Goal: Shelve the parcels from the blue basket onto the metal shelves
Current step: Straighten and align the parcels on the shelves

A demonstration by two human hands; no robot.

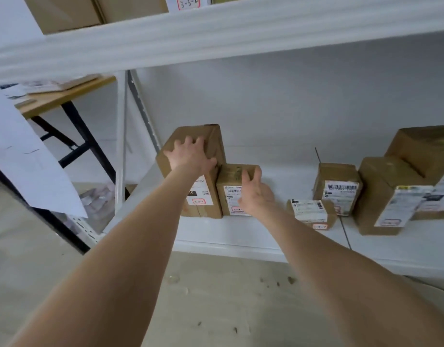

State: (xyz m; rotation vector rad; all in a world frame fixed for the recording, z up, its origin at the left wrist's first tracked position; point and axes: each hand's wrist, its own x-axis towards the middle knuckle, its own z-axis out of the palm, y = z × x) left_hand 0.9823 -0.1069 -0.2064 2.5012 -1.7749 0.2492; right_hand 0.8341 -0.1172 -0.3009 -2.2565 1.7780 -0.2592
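**Both hands on two parcels at the left end of the lower shelf**

The left hand lies on the upper front of a tall parcel that stands upright at the far left of the white metal shelf. Its fingers are spread apart and reach up toward the box's top edge, while the thumb stretches right toward the box's right edge. The palm lies flat against the cardboard rather than wrapped round it.

Touching the tall parcel's right side stands a short parcel, its white label facing out. The right hand rests against the right part of its front. The fingers are close together and nearly straight, reaching the upper right corner, and the thumb points up on the front face, apart from them. The pictures do not show a firm clasp.

Further right on the same shelf, apart from both hands, sit a small flat parcel, a barcoded parcel behind it, and two larger boxes at the right edge. The upper shelf beam crosses overhead. A wooden table stands beyond the shelf's left post.
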